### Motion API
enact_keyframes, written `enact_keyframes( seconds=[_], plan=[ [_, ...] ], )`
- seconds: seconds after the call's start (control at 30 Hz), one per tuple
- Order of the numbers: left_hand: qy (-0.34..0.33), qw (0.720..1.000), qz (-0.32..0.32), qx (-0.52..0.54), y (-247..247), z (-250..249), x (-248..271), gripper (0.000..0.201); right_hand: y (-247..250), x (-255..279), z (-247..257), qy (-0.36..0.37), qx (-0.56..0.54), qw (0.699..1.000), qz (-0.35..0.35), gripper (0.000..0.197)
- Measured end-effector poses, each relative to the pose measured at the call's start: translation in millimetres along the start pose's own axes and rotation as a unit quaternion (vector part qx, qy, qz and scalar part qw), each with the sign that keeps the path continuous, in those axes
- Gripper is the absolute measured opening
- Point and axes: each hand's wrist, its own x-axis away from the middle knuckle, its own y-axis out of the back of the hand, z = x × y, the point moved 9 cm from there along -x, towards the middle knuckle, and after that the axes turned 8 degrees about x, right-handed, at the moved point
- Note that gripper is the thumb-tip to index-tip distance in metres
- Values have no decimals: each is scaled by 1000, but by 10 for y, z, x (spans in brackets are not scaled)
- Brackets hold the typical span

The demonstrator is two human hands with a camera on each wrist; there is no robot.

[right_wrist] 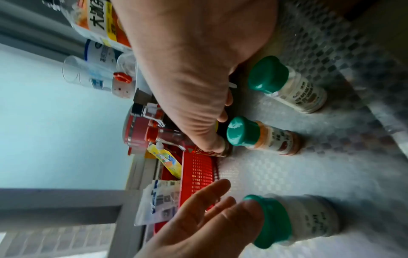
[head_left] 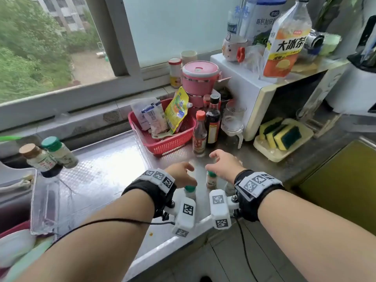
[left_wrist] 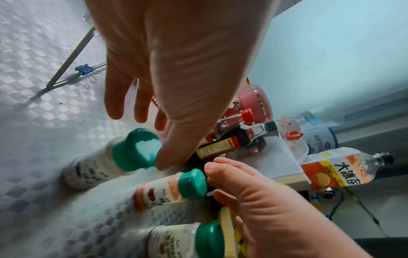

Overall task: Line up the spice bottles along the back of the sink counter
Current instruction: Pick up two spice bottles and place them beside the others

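Note:
Three small spice bottles stand near the front of the steel counter (head_left: pixel 105 171): a white green-capped bottle (head_left: pixel 190 191), an orange-labelled bottle (head_left: pixel 211 179) and a third bottle (head_left: pixel 230 188) half hidden by my right wrist. My left hand (head_left: pixel 183 171) hovers open over the white bottle (left_wrist: pixel 106 164), its thumb (left_wrist: pixel 167 157) against the green cap. My right hand (head_left: pixel 219 161) hangs open with loosely curled fingers (right_wrist: pixel 212 139) just above the orange bottle (right_wrist: pixel 264 137). Two more spice bottles, one tan-capped (head_left: pixel 34 157) and one green-capped (head_left: pixel 60 152), stand at the back left.
A red basket (head_left: pixel 162 141) of packets, two tall sauce bottles (head_left: pixel 200 133), a glass jug (head_left: pixel 233 121) and a microwave (head_left: pixel 244 92) crowd the back right. A sponge tray (head_left: pixel 264 147) sits right. The sink (head_left: pixel 12 190) lies left, beside a clear plastic tray (head_left: pixel 46 210).

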Motion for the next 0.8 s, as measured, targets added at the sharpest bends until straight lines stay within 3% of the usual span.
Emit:
enact_keyframes(
  seconds=[0.13, 0.37, 0.57, 0.8],
  plan=[
    [11, 999, -2, -46, -142, 103, -5, 69, -119, 0, -26, 19, 160, 987, 9, 57],
    [10, 997, -43, -64, -170, 147, -45, 48, -199, -38, -27, 30, 218, 975, 21, 45],
    [-22, 996, -89, -12, 107, 12, 27, 44, 22, -48, 171, 43, 66, 997, 20, 33],
    [-79, 979, -173, 78, 904, -184, 370, 42, 433, -59, 841, 123, -60, 990, -28, 31]
  ],
)
